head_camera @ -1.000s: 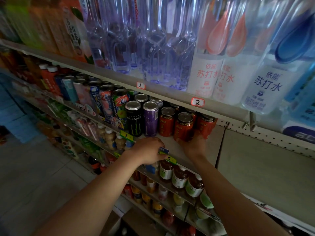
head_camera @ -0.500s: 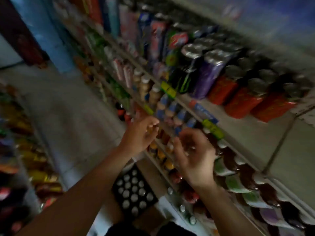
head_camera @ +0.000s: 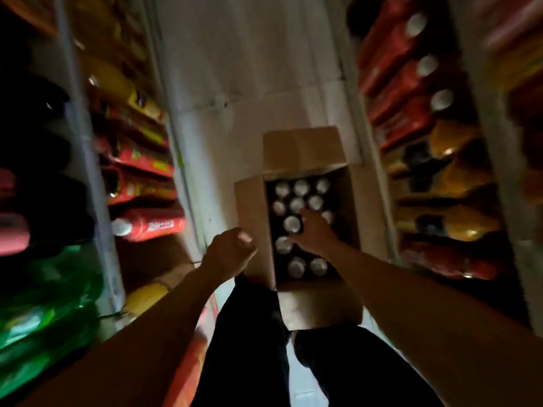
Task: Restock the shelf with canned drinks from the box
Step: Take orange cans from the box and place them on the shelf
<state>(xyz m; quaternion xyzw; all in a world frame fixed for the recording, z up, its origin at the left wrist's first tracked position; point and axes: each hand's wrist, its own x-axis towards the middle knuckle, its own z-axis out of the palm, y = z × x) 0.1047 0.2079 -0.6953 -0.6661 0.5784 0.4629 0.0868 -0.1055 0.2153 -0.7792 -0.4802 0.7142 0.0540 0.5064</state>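
An open cardboard box stands on the floor in the aisle below me. Several cans with silver tops stand upright inside it in rows. My right hand reaches down into the box, its fingers spread over the can tops, thumb and forefinger either side of one can. The frame is too blurred to show a closed grip. My left hand hovers just left of the box's left flap, fingers loosely curled, holding nothing. The canned-drink shelf is out of view.
My legs in dark trousers stand right behind the box. Shelves of red and yellow packs line the left, red and orange bottles the right. A pale tiled aisle floor runs ahead beyond the box.
Both hands left the can shelf and dropped down. My view swung from the shelf to the floor. The right hand now reaches into the box; the left hangs beside it.
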